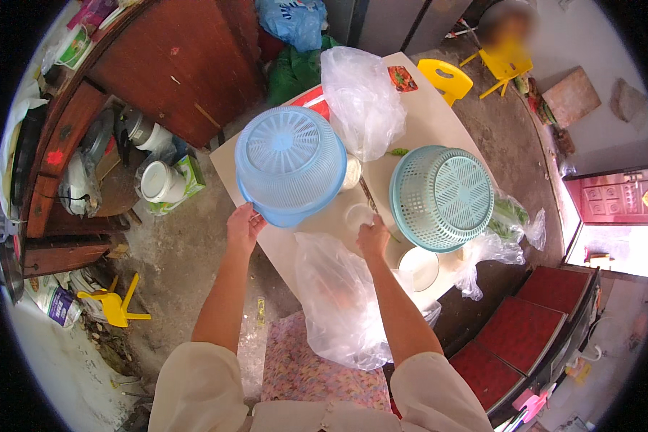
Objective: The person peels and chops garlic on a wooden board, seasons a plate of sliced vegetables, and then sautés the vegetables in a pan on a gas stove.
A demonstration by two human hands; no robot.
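My left hand (243, 229) has its fingers at the near rim of an upturned blue plastic basket (283, 162), gripping the edge. My right hand (373, 240) holds a small translucent cup (358, 216) by its side, low over the table. Just beyond that hand lies a thin dark stick (368, 193). To the right, a teal plastic colander (443, 200) also rests bottom up. Between my forearms a clear plastic bag (337, 297) hangs over the near table edge. A round white container (418, 268) stands right of my right hand. Another white container (352, 173) is partly hidden behind the blue basket.
A large clear plastic bag (362, 102) sits at the table's (275, 248) far side. Bagged greens (507, 218) lie at its right edge. Yellow chairs (445, 78) and red-topped cabinets (521, 335) surround it. A blurred person (510, 38) is at the back right.
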